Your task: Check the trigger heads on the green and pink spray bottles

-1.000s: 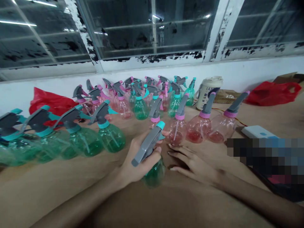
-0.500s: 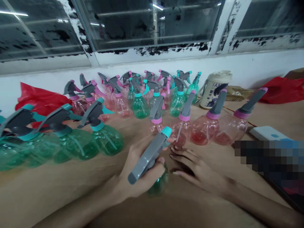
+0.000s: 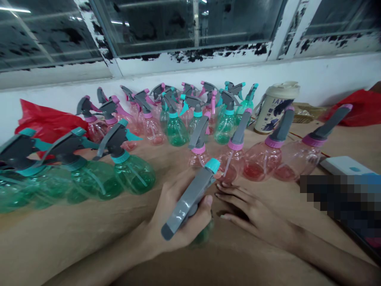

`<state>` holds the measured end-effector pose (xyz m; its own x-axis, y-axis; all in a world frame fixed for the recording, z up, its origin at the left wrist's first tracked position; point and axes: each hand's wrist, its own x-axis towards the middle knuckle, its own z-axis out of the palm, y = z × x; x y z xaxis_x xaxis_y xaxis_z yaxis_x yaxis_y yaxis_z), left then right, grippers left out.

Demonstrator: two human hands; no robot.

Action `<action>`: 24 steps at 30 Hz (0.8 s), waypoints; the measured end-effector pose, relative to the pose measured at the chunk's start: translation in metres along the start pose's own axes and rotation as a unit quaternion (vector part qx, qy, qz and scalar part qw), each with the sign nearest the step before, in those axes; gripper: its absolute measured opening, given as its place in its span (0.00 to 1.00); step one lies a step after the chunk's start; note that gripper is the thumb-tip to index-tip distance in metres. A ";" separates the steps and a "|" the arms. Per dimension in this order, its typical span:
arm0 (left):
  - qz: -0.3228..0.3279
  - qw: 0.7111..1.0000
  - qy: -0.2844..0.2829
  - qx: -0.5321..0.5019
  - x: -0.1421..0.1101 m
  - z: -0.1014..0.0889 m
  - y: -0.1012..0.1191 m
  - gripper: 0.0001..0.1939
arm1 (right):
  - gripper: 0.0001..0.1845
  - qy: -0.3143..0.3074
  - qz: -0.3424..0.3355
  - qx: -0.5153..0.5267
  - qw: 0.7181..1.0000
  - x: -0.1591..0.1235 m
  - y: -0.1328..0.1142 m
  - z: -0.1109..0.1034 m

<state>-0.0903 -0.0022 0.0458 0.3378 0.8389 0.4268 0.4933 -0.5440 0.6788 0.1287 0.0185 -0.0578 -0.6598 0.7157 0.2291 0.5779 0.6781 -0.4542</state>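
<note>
My left hand (image 3: 181, 214) is closed round the neck of a green spray bottle (image 3: 195, 194) with a grey head and turquoise nozzle. The hand hides its collar and much of its body. My right hand (image 3: 253, 210) rests on the table with fingers stretched and spread, just right of that bottle, holding nothing. Beyond its fingertips stands a row of pink spray bottles (image 3: 258, 163) holding a little red liquid. To the left is a row of green spray bottles (image 3: 135, 174) with turquoise collars. Farther back, pink and green spray bottles (image 3: 177, 131) stand grouped near the wall.
A white lidded cup (image 3: 272, 111) stands behind the pink row. Red plastic bags (image 3: 49, 119) lie at the left and far right. A white box-shaped device (image 3: 347, 165) sits at the right beside a blurred-out patch. Windows line the white wall (image 3: 342, 75) behind.
The view has shifted slightly, so the rows sit farther apart in the picture. My left hand keeps its hold on the green spray bottle; my right hand stays spread on the table.
</note>
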 end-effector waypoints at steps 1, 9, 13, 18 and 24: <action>0.002 1.000 0.004 0.008 0.000 0.001 0.000 0.05 | 0.24 -0.003 0.001 -0.001 1.000 0.000 0.000 0.000; 0.012 1.000 0.012 0.008 -0.002 0.004 -0.005 0.04 | 0.25 0.008 -0.010 -0.002 1.000 -0.001 -0.001 0.000; 0.015 1.000 0.017 0.011 -0.003 0.006 -0.006 0.05 | 0.25 -0.003 -0.009 -0.016 1.000 -0.002 0.000 0.001; 0.017 1.000 0.016 0.018 -0.004 0.007 -0.007 0.05 | 0.26 -0.008 -0.014 -0.021 1.000 -0.003 0.000 -0.001; 0.002 1.000 -0.003 0.020 -0.001 0.000 -0.003 0.04 | 0.26 -0.006 -0.016 -0.022 1.000 -0.003 0.000 -0.001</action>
<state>-0.0919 -0.0016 0.0433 0.3449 0.8370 0.4247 0.5240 -0.5471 0.6527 0.1311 0.0164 -0.0580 -0.6839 0.6919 0.2314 0.5771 0.7071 -0.4087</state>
